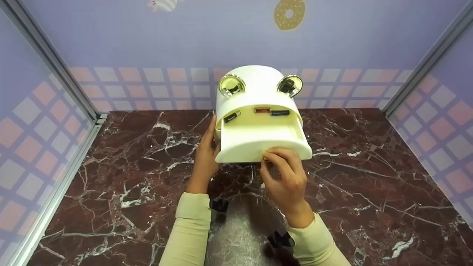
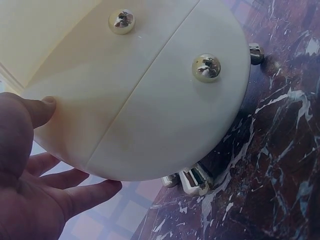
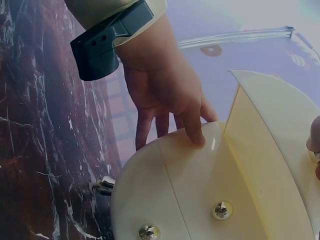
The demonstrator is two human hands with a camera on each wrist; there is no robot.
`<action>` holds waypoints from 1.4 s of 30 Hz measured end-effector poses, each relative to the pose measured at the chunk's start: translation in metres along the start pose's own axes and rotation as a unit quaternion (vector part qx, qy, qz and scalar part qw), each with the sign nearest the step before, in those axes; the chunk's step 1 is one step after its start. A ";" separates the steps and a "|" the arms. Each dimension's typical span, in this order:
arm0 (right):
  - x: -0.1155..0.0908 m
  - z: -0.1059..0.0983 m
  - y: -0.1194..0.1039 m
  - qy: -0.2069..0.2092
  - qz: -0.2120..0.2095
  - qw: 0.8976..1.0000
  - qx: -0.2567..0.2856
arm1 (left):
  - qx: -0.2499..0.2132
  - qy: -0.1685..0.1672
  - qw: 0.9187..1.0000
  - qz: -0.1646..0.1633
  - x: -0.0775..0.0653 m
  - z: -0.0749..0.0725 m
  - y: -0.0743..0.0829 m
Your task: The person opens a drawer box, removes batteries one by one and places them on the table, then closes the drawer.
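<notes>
A small cream drawer cabinet point(image 1: 255, 83) with a rounded top faces me, its top drawer point(image 1: 240, 151) pulled out. Inside, a black battery point(image 1: 232, 117) lies by the left wall; an orange battery point(image 1: 262, 110) and a blue battery point(image 1: 280, 112) lie end to end at the back. My right hand point(image 1: 286, 179) pinches the drawer's knob between thumb and fingers. Against the cabinet's left side rests my left hand point(image 1: 205, 159); in the left wrist view its thumb point(image 2: 42, 111) touches the front and its fairly straight fingers lie along the side.
Two shiny round eye-like ornaments top the cabinet, one being the left ornament point(image 1: 232, 85). Lower drawers carry a metallic knob point(image 2: 206, 68) each. Metallic feet point(image 2: 195, 181) stand on the dark red marbled table point(image 1: 129, 166). Lilac panels point(image 1: 184, 37) with printed squares enclose the back and sides.
</notes>
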State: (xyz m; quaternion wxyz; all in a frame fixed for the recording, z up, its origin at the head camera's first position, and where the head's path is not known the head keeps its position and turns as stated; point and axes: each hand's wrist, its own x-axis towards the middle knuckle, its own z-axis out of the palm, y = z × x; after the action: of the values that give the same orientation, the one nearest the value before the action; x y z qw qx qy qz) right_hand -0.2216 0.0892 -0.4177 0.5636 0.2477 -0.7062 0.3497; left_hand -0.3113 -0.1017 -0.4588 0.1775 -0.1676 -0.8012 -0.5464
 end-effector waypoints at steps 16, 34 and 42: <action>-0.006 -0.004 0.000 -0.014 -0.007 1.000 0.003 | 0.004 0.000 1.000 -0.022 0.001 0.000 0.000; -0.003 -0.007 -0.001 -0.013 -0.012 1.000 0.023 | -0.004 -0.003 1.000 -0.017 0.000 0.000 -0.001; -0.001 -0.008 -0.002 -0.009 -0.011 1.000 0.028 | 0.004 -0.009 0.999 -0.032 -0.001 -0.001 0.001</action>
State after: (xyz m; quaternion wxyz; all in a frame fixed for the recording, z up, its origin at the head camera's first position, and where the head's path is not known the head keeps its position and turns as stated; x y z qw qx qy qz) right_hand -0.2150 0.0948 -0.4169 0.5539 0.2742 -0.6985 0.3607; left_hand -0.3098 -0.1027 -0.4578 0.1532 -0.1461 -0.8100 -0.5468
